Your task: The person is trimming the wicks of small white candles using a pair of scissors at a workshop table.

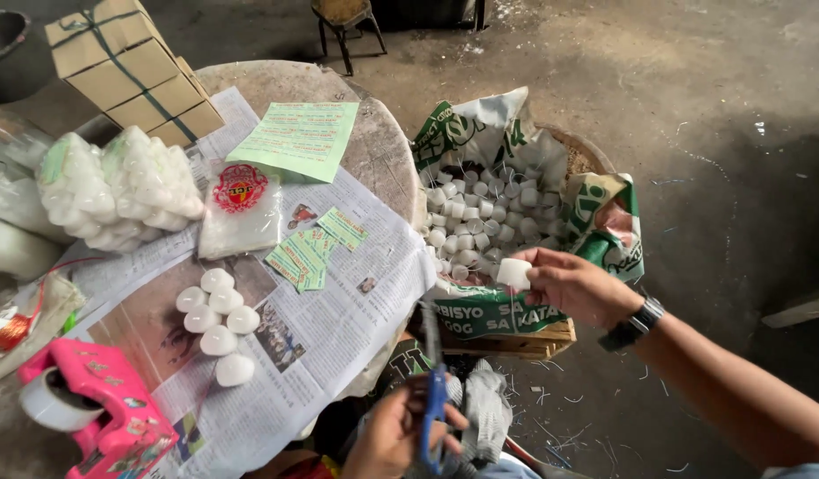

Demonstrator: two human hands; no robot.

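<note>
head view: right hand (pixel 576 286) pinches a white candle (pixel 514 273) over the green-white sack (pixel 480 312); left hand (pixel 393 435) grips blue scissors (pixel 436 410).

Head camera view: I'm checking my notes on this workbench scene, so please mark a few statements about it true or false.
1. The right hand holds a small white candle above the sack of white candles. True.
2. The left hand holds a red hammer. False: it holds blue-handled scissors.
3. Six white candles lie loose on the newspaper. True.
4. The tape dispenser is green. False: it is pink.
5. Tied cardboard boxes sit at the table's far side. True.
</note>
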